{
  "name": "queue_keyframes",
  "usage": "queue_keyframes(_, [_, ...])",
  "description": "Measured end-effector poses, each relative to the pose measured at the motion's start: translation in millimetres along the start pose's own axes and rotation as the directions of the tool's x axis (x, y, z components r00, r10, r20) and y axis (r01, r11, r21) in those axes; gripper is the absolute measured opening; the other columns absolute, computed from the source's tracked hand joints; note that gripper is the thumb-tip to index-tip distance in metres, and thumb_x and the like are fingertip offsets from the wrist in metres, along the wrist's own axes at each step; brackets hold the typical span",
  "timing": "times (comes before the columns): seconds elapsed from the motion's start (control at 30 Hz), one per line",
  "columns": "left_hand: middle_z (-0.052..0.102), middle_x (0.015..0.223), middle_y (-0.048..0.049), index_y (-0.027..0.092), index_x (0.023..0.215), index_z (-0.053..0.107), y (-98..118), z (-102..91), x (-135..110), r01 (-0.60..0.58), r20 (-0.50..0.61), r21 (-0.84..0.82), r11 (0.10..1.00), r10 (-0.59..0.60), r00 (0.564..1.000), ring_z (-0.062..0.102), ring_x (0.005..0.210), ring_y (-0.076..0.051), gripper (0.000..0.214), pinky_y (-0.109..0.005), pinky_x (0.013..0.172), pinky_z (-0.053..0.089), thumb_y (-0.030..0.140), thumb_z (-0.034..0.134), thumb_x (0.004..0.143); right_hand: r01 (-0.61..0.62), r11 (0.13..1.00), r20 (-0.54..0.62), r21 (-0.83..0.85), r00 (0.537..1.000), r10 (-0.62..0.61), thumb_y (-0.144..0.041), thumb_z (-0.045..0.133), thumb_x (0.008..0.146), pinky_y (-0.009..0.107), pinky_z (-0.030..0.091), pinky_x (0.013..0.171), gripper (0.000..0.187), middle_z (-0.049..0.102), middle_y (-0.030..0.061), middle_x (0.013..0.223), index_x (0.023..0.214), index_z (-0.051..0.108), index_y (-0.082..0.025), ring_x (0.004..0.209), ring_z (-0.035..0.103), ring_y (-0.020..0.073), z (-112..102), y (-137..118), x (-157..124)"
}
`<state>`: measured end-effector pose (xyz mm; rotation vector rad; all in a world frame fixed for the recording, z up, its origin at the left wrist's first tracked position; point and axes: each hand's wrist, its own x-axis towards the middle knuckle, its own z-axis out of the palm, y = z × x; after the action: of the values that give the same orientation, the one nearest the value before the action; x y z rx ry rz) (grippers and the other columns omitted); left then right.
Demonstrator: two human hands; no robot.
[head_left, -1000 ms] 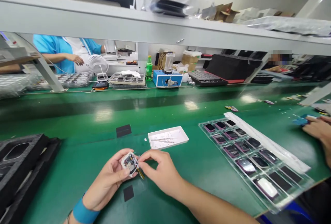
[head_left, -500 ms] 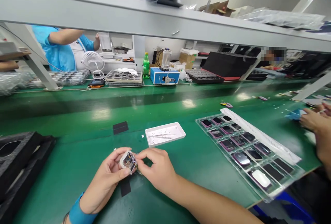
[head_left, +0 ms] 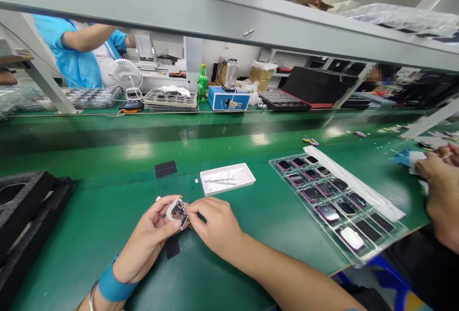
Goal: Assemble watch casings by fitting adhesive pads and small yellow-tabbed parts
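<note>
Pinching the white-framed electronic unit between my two hands, I held it low over the green bench mat, right in front of me. Its circuit board lay bare with no cover over it, so that side of the unit was open, though at this size I could not tell which inner parts were seated. My left hand cradled the unit in a narrow, closed grip, fingers and thumb wrapped around its frame, while the fingertips of my right hand closed tight on its right edge, where a sliver of gold barely showed. Just ahead of my hands sat a shallow white tray holding tweezers and tiny scattered bits, and a dark pad lay just below my grip. Off to my right, a clear plastic tray held rows of units, among them a white-backed one, and some cells near its far corner looked dark and possibly bare. Black foam packing lay to my left, and a neighbour's hand worked at the far right, well apart from mine.
</note>
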<state>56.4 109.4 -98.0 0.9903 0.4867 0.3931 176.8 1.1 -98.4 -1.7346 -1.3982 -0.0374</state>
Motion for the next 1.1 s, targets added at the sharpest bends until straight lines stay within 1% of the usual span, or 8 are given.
queue_keyframes(0.13, [0.066,0.093,-0.0058,0.02,0.103,0.064,2,0.1,-1,0.016,0.037,-0.015,1.0,-0.015,0.999,0.062,0.084,-0.017,0.041,-0.027,0.076,0.053,0.019,0.077,0.064,-0.171,0.971,0.106,0.168,0.982,0.155,-0.016,0.058,0.08,0.021,0.048,0.066,0.011,0.072,-0.001,0.077,0.08,0.068,-0.02,0.069,0.065,0.0119,-14,-2,8])
queue_keyframes(0.2, [0.066,0.092,-0.0061,0.019,0.102,0.065,3,0.4,-2,0.032,0.058,-0.038,0.999,-0.03,0.998,0.062,0.084,-0.018,0.04,-0.027,0.074,0.054,0.02,0.077,0.064,-0.201,0.952,0.092,0.23,0.979,0.184,-0.015,0.059,0.079,0.021,0.048,0.066,0.01,0.071,-0.0019,0.076,0.078,0.068,-0.02,0.07,0.065,0.0111,-20,-4,11])
queue_keyframes(0.27, [0.065,0.093,-0.0063,0.019,0.101,0.065,3,-0.1,-3,0.06,0.095,-0.056,0.997,-0.055,0.994,0.063,0.084,-0.019,0.039,-0.027,0.073,0.054,0.02,0.077,0.065,-0.117,0.963,-0.025,0.242,0.992,0.127,-0.014,0.06,0.079,0.024,0.049,0.072,0.009,0.07,-0.0001,0.078,0.077,0.067,-0.019,0.074,0.064,0.0123,-24,-6,13])
queue_keyframes(0.33, [0.065,0.091,-0.0054,0.02,0.101,0.065,1,-1.5,-3,0.105,0.156,-0.067,0.992,-0.094,0.983,0.063,0.082,-0.018,0.039,-0.027,0.073,0.054,0.02,0.077,0.064,0.027,0.967,-0.146,0.253,0.989,0.01,-0.014,0.06,0.079,0.028,0.048,0.079,0.008,0.07,0.0026,0.083,0.077,0.066,-0.018,0.08,0.063,0.0136,-23,-9,12])
queue_keyframes(0.47, [0.062,0.089,-0.0024,0.022,0.104,0.064,-4,-3.4,-3,0.177,0.269,-0.1,0.979,-0.145,0.952,0.06,0.077,-0.014,0.044,-0.025,0.072,0.054,0.02,0.078,0.063,0.208,0.928,-0.202,0.308,0.968,-0.15,-0.012,0.059,0.079,0.031,0.05,0.077,0.009,0.07,0.0042,0.083,0.077,0.065,-0.019,0.08,0.063,0.0139,-16,-15,8])
queue_keyframes(0.63, [0.059,0.08,0.0,0.02,0.102,0.063,-4,-0.4,-4,0.192,0.362,-0.086,0.978,-0.149,0.92,0.056,0.071,-0.01,0.04,-0.021,0.068,0.052,0.021,0.077,0.064,0.21,0.929,-0.195,0.305,0.968,-0.155,-0.012,0.06,0.079,0.031,0.05,0.073,0.009,0.07,0.0032,0.077,0.075,0.065,-0.019,0.076,0.061,0.0141,-12,-21,5])
queue_keyframes(0.87, [0.055,0.078,0.0007,0.02,0.096,0.061,-5,1.3,-4,0.15,0.325,-0.015,0.989,-0.137,0.936,0.054,0.073,-0.01,0.039,-0.02,0.067,0.051,0.024,0.079,0.062,0.158,0.945,-0.188,0.287,0.976,-0.106,-0.008,0.059,0.072,0.031,0.05,0.073,0.013,0.069,0.0019,0.077,0.072,0.064,-0.02,0.077,0.061,0.0147,-8,-20,2])
queue_keyframes(1.1, [0.055,0.076,0.002,0.02,0.092,0.06,-5,0.7,-4,0.151,0.315,-0.003,0.989,-0.142,0.938,0.054,0.07,-0.008,0.03,-0.019,0.067,0.051,0.021,0.076,0.066,0.252,0.948,-0.179,0.193,0.959,-0.219,-0.008,0.056,0.076,0.03,0.051,0.072,0.015,0.07,0.0007,0.075,0.069,0.062,-0.02,0.074,0.059,0.0139,-4,-14,3])
